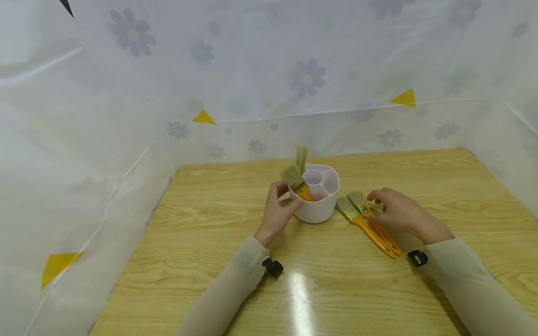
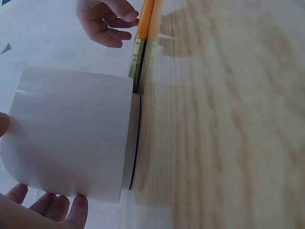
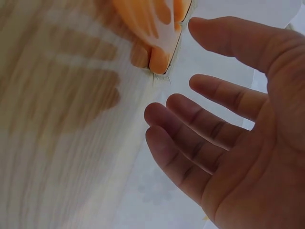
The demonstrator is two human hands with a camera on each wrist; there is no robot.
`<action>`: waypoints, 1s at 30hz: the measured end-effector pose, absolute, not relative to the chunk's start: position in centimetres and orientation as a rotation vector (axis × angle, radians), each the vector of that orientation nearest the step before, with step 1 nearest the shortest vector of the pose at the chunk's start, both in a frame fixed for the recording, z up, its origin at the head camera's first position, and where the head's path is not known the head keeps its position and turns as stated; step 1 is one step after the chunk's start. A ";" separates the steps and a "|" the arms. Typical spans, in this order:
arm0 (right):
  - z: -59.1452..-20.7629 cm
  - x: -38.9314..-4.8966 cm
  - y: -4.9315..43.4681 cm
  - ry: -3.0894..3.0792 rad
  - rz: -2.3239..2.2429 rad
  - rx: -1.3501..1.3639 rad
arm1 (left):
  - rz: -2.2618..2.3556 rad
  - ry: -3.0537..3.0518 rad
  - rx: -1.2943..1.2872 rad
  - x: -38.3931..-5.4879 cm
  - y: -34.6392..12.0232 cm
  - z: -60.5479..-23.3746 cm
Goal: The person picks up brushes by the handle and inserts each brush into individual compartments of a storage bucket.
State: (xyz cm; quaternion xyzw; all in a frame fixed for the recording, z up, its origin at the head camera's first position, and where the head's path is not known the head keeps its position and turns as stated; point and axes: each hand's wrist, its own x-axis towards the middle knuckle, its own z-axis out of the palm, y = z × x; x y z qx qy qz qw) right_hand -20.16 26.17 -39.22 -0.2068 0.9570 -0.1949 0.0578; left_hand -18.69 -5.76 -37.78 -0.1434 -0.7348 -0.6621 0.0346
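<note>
Across the wood-grain tabletop [image 1: 168, 261], a white holder [image 1: 314, 212] bears two upright brushes [image 1: 294, 181]; the left hand [image 1: 277, 212] grips its left side, seemingly to steady it. The right hand [image 1: 397, 212], fingers spread, hovers by two flat-lying paintbrushes [image 1: 371, 235], right of the holder.

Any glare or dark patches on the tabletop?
Head view: a bright glare streak on the tabletop between the sleeves; left wrist view: dark patches beside the orange brush handle; right wrist view: finger-like dark patches, shadow or reflection unclear.

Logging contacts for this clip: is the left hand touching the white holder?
Touching. In the left wrist view, the left hand rests its fingertips against the side of the white holder.
</note>
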 end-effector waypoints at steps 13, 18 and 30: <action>-39.5 -20.1 26.0 2.877 -0.577 -0.641 | -2.030 -2.272 -0.435 -18.8 -5.8 -37.8; -39.5 -20.0 26.1 2.864 -0.584 -0.644 | -2.025 -2.274 -0.442 -18.7 -5.8 -37.8; -39.7 -20.1 25.9 2.850 -0.543 -0.638 | -2.026 -2.276 -0.434 -18.6 -5.8 -37.6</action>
